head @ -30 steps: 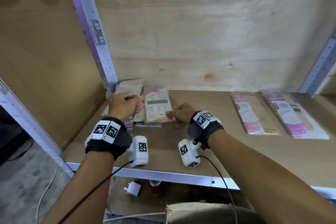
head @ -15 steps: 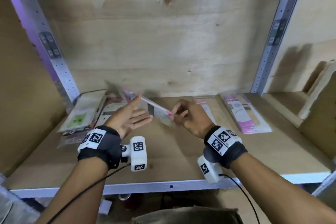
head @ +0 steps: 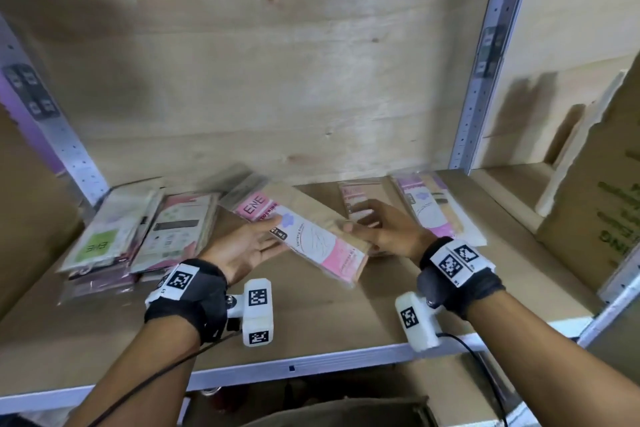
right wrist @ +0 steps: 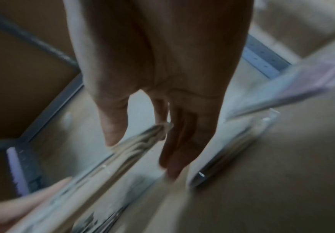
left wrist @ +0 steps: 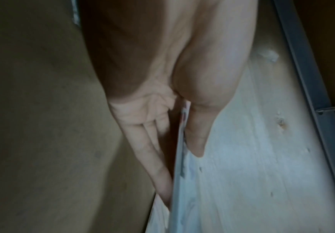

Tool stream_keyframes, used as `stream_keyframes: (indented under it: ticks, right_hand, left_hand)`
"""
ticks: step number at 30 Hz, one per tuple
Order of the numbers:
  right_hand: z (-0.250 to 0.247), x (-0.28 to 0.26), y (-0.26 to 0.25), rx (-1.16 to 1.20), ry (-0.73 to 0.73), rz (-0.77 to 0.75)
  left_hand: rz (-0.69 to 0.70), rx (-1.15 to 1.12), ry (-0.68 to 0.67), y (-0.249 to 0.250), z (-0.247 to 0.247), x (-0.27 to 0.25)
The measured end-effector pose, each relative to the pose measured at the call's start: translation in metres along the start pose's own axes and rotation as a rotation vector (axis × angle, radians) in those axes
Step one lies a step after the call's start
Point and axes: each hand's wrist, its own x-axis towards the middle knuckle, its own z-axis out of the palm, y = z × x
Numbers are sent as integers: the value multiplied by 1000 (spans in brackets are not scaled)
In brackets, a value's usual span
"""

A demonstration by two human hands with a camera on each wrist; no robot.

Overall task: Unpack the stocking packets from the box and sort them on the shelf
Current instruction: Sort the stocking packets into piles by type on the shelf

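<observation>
A pink and tan stocking packet (head: 311, 243) hangs tilted just above the wooden shelf (head: 311, 333), held by both hands. My left hand (head: 249, 246) pinches its left side, thumb on the printed face and fingers underneath; in the left wrist view the packet edge (left wrist: 179, 157) runs between thumb and fingers. My right hand (head: 381, 232) grips the right edge with the thumb on top, and the packet (right wrist: 135, 146) passes between thumb and fingers in the right wrist view. Sorted packets lie on the shelf in piles: a green-labelled stack (head: 100, 243), a second stack (head: 173, 229), a pink packet (head: 360, 198) and a purple-pink pile (head: 433, 208).
A cardboard box (head: 606, 201) stands on the shelf at the far right, past a perforated metal upright (head: 485, 55). A plywood back wall closes the shelf. Bare shelf board shows in front of the hands up to the metal front edge (head: 311, 364).
The packet came off the left pile toward the shelf's middle. It stood on edge in my right hand half a second ago; now it lies flatter with both hands holding it.
</observation>
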Motion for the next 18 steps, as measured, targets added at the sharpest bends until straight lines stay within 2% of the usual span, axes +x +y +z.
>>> stream_keyframes:
  ticks: [2,4,9,13,18]
  right_hand:
    - [-4,-3,8,94,-139,97]
    - [-8,-6,13,128,-168,70]
    - [-18,-7,13,112,-149,28]
    - [-21,-10,16,72,-152,20]
    - [-24,-11,16,77,-176,8]
  left_hand:
    - [-30,20,-27,-6,6,1]
    - [-36,23,-6,-9,8,6]
    - [162,-30,277,-3,0,13]
    - [238,190,417,-2,-8,14]
    - [280,403,479,-5,-13,20]
